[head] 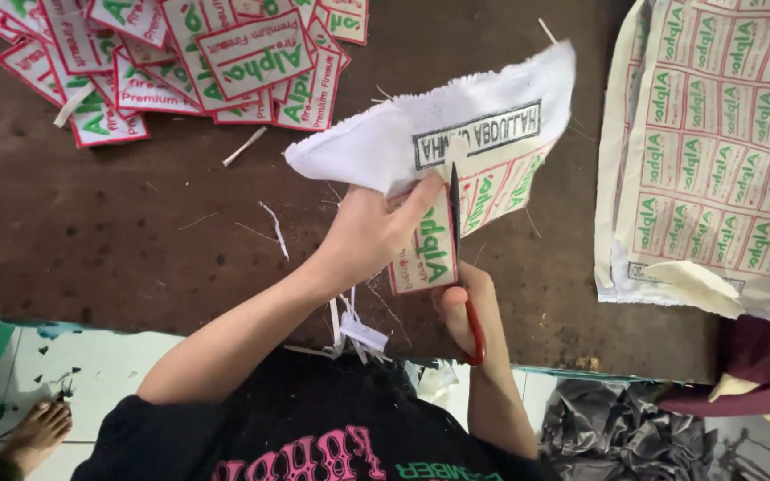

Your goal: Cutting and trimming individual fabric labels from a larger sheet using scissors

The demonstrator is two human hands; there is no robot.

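My left hand grips a white fabric sheet printed with rows of red-bordered, green-lettered labels, holding it up over the brown table. My right hand holds red-handled scissors, blades pointing up and away from me into the sheet between two label columns. One partly cut label hangs down beside the blades.
A pile of cut labels lies at the table's far left. A large uncut label sheet lies at the right. Thin fabric trimmings are scattered near the front edge. Crumpled black plastic and a bare foot are on the floor.
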